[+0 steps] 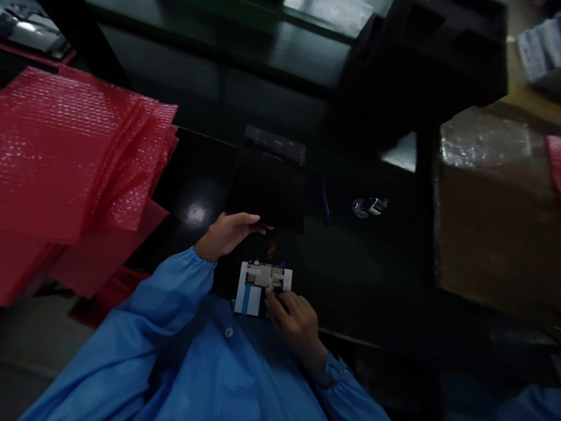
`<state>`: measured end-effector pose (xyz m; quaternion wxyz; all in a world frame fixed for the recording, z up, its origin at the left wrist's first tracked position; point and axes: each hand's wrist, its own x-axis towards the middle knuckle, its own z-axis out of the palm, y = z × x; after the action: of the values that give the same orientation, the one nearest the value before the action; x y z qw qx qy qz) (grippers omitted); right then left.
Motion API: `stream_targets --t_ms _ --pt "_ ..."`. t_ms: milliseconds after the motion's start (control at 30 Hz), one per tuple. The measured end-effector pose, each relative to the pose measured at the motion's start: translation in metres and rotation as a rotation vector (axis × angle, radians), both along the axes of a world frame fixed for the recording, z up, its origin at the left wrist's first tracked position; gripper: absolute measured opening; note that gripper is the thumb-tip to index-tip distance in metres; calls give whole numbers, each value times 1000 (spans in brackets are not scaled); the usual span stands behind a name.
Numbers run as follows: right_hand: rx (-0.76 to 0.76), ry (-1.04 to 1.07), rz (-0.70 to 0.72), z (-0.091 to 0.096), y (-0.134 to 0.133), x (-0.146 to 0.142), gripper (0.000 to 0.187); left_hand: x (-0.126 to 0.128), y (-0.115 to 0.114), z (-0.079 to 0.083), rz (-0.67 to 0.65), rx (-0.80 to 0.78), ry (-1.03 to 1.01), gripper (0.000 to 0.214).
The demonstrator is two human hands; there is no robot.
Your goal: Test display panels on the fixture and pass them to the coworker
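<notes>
My left hand grips the near edge of a black glass screen panel, thumb on top and fingers below. The panel lies away from me, over the dark worktop. Close to my body is an opened tablet-like housing with white parts and a blue strip. A circuit board runs along its far side, and a brownish flex cable shows between housing and panel. My right hand bends over the housing's right side, fingertips at the board's lower edge. Anything pinched there is too small to tell.
Red bubble-wrap bags are piled at left. A purple pen-like stick and a shiny metal object lie right of the panel. Beyond stand a black box and, at right, a cardboard box. A blue sleeve shows at lower right.
</notes>
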<state>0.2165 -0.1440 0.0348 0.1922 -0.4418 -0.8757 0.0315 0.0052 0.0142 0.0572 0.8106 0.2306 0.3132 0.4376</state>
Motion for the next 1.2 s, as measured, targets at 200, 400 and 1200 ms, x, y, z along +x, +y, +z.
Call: stream_targets --t_ms 200,400,1200 --pt "-72 139 4 10 7 -2 21 -3 -4 2 -60 -20 -57 17" --pt "-41 328 81 56 58 -3 22 -4 -9 11 -93 66 -55 19" --pt "254 135 -117 106 174 -18 22 -1 -11 5 -113 175 -44 42"
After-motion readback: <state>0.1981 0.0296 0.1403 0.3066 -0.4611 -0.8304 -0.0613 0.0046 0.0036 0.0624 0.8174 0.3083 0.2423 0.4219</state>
